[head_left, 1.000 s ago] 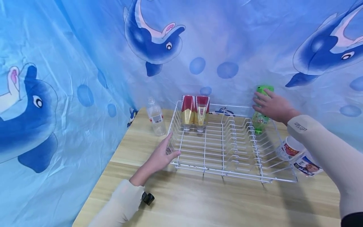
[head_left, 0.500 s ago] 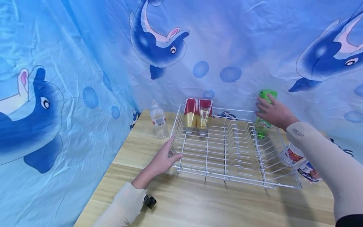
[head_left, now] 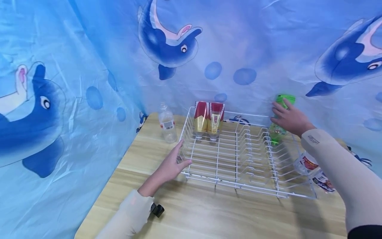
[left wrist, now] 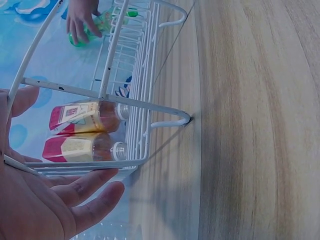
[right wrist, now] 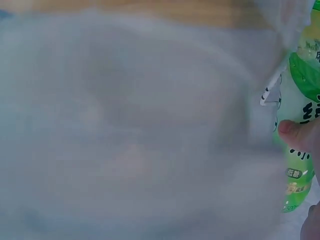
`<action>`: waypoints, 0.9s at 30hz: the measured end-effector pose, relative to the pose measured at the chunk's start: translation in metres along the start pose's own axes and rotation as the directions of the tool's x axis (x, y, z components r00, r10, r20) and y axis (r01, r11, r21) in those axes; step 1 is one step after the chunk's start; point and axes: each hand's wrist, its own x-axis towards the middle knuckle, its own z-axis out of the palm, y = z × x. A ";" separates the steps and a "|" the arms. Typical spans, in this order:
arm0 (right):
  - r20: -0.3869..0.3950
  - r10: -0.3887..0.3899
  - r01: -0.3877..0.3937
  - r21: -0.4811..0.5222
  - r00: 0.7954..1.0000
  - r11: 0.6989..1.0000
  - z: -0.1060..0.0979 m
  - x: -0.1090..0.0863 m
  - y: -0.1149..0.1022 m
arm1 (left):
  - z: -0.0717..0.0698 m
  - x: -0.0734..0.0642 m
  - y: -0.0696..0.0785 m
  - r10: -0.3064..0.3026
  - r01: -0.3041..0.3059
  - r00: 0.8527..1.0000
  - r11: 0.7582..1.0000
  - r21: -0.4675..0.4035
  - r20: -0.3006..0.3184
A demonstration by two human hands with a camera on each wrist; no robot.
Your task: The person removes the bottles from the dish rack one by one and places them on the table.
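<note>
My left hand (head_left: pixel 168 165) holds the front left corner of a white wire dish rack (head_left: pixel 217 180), thumb over the rim and fingers along the outside. In the left wrist view the wire runs between thumb and fingers. At the rack's back right, my right hand (head_left: pixel 290 118) grips a green-labelled bottle (head_left: pixel 285 98), which stands cap down. The right wrist view catches my thumb (right wrist: pixel 295 132) against its label. Two bottles with red and gold labels (head_left: pixel 201 116) stand cap down at the back left of the rack. My right hand hides part of the green bottle.
A clear plastic bottle (head_left: pixel 167 124) stands left of the rack on the wooden table (head_left: pixel 221 212). Two labelled tubs (head_left: pixel 307 162) are beyond the rack's right side, partly behind my right sleeve. A blue dolphin-print curtain (head_left: pixel 226 33) hangs behind.
The head view has shifted slightly. The green bottle and my right hand sit a little lower and farther right. My left hand stays at the rack's corner.
</note>
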 end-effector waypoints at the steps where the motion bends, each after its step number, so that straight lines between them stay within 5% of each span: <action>1: 0.008 -0.001 0.001 -0.002 1.000 1.000 -0.002 0.002 0.000 | -0.001 -0.001 0.000 -0.004 0.004 1.000 1.000 0.002 0.000; 9: -0.062 0.008 -0.007 0.022 0.998 1.000 -0.008 0.008 0.003 | -0.006 -0.008 0.000 -0.009 0.009 1.000 1.000 -0.001 -0.028; 20: -0.083 0.054 -0.055 -0.012 0.995 0.998 -0.037 -0.006 0.023 | -0.004 0.001 0.002 0.020 -0.020 1.000 1.000 0.009 0.003; 27: -0.078 0.012 -0.014 -0.032 0.997 0.999 -0.067 -0.015 0.027 | -0.006 0.002 0.006 0.042 -0.043 0.999 0.989 0.140 0.012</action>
